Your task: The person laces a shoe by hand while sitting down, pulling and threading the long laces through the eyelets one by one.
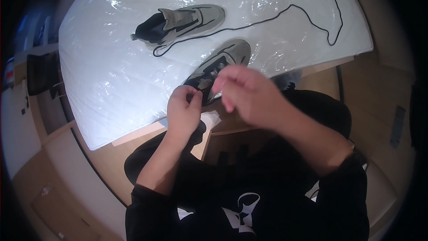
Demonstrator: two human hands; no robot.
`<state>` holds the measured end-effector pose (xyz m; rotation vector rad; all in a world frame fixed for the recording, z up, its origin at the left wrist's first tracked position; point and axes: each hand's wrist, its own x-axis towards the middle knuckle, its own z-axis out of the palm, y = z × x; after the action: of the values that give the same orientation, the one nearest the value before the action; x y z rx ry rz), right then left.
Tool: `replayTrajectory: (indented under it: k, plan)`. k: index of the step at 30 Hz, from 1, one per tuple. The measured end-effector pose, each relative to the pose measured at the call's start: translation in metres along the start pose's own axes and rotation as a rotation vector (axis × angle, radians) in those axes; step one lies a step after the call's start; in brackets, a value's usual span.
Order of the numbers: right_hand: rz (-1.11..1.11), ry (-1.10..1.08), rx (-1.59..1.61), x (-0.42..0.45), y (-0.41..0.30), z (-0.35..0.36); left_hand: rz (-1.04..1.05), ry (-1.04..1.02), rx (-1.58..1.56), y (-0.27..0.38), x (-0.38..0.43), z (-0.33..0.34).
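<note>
A grey and black sneaker (234, 49) lies before me near the edge of the plastic-covered mattress (110, 70), its toe pointing away and to the right. At its collar, the thumb and forefinger of my left hand (183, 108) close on the shoe; what exactly they pinch is hidden. My right hand (249, 95), blurred, hovers over the shoe's near right side with curled fingers, and I cannot tell whether they hold anything. Farther back rests a matching sneaker (210, 15) with no lace seen across its tongue. A long black shoelace (257, 23) runs loose from beside that shoe to the right.
Wooden bed-frame edges (140, 134) show under the mattress. White paper (211, 118) sits below the near shoe, between my black-clad knees. On the far left stands a dark chair-like object (41, 73). Wood-toned floor (374, 107) extends to the right.
</note>
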<state>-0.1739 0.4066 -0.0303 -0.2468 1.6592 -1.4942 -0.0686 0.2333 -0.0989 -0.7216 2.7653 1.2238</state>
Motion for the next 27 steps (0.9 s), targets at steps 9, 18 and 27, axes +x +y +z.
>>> replayTrajectory:
  k: [9, 18, 27]
  plan:
    - [-0.004, 0.033, 0.188, 0.016, -0.023, -0.014, -0.139, -0.043, -0.675, 0.038, 0.004, 0.044]
    - [0.045, -0.01, 0.249, 0.018, -0.045, -0.017, 0.679, -0.242, 0.277, 0.062, -0.047, 0.069]
    - [0.137, -0.275, 0.138, 0.013, -0.017, -0.012, 0.111, -0.145, 0.21, 0.024, -0.003, -0.019]
